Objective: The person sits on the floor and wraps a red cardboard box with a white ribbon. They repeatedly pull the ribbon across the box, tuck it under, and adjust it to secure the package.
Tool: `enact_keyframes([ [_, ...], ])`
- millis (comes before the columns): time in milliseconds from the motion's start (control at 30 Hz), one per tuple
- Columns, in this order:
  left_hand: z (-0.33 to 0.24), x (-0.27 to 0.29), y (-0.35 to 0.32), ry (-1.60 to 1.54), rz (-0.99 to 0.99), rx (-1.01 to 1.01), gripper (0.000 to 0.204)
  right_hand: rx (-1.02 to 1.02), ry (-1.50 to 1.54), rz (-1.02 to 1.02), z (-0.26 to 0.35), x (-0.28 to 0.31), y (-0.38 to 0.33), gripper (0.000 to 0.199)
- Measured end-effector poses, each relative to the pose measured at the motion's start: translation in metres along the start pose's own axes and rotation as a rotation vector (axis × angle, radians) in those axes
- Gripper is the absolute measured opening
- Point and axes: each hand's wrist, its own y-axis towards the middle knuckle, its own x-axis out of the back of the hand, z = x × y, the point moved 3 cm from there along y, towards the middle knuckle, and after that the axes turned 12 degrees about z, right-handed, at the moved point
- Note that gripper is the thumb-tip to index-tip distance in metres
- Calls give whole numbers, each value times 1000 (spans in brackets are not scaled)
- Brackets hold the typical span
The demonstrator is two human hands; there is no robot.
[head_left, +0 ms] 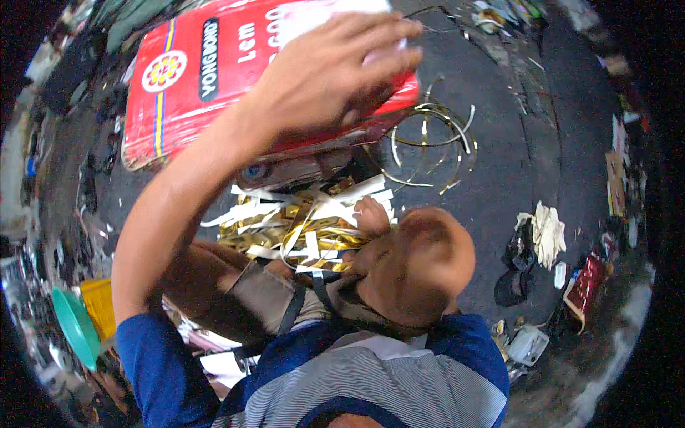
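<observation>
My left hand reaches forward and lies palm down on a white paper on top of a flat red package; its fingers curl over the paper's far edge. Below the package lies a pile of gold and white paper strips. My right hand is closed in a fist at the pile's right side, with strips running under and around its fingers. My bent right forearm fills the view just behind it. My lap in khaki shorts is below the pile.
Loose gold strip loops lie on the dark floor right of the package. A crumpled pale cloth, a black bag and a red packet sit at the right. At lower left stand a green bowl and a yellow container.
</observation>
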Motion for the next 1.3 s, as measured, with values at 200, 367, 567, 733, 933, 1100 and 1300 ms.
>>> enact_keyframes([
  [200, -83, 36, -44, -281, 334, 33, 45, 147, 257, -133, 20, 87, -27, 28],
  [367, -96, 20, -68, -712, 454, 508, 67, 491, 261, 102, 93, 208, -66, 27],
  [567, -105, 33, -83, -1590, 130, 737, 66, 889, 128, 359, 222, 342, -163, 17],
  [733, -109, 82, -89, -1952, 109, 799, 34, 904, -127, -122, 259, 376, -213, 31],
  [933, -87, 131, -138, -1363, 89, 949, 17, 445, 6, -372, 245, 419, -233, 24],
  [1100, 9, 196, -194, -854, 78, 1218, 21, 438, 126, -264, 195, 460, -183, 20],
  [1300, 70, 189, -177, 350, 209, 1047, 26, 353, -66, -412, 183, 450, -92, 24],
])
